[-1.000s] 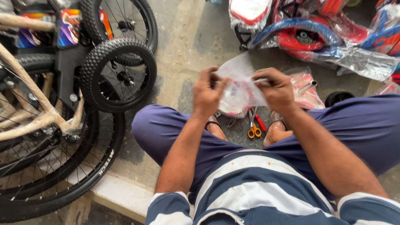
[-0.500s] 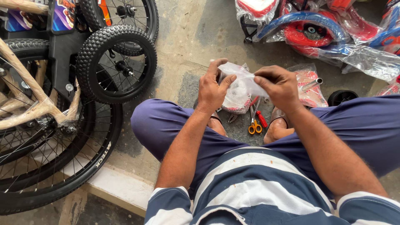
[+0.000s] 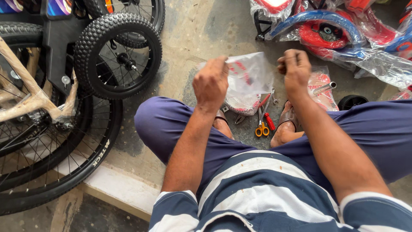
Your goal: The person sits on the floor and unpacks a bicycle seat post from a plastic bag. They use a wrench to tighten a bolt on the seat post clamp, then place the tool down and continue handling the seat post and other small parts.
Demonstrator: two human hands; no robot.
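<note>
Plastic bag (image 3: pixel 251 75) stretched between left hand (image 3: pixel 211 82) and right hand (image 3: pixel 295 68), both pinching its top corners above scissors (image 3: pixel 262 128). Likely light, limp, slippery film; grip best at the edges.

1 small knobby wheel (image 3: pixel 118 56), large black tyres (image 3: pixel 56 172), orange-handled scissors (image 3: pixel 262 129), red-handled screwdriver (image 3: pixel 269 121), plastic-wrapped red and blue bicycle parts (image 3: pixel 330 30), on concrete floor (image 3: pixel 206 30).
</note>
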